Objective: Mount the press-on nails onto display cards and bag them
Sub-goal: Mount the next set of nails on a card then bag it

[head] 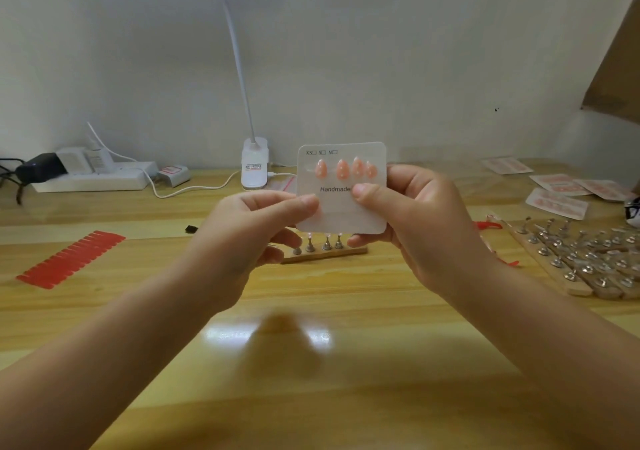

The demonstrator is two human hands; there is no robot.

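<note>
**Light card, pinched by its edges**

At frame centre, above the bench (311, 363), the left hand (242, 238) and right hand (412, 221) pinch the display card (346, 210), fingers clamped on its sides. It looks thin, light and bendable; the four nails (343, 169) could pop off, so edge grips suit best.

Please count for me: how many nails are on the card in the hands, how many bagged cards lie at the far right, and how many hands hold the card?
Pink nails on the display card: 4
Bagged cards: 4
Hands on the card, left hand and right hand: 2
Total: 10
</note>
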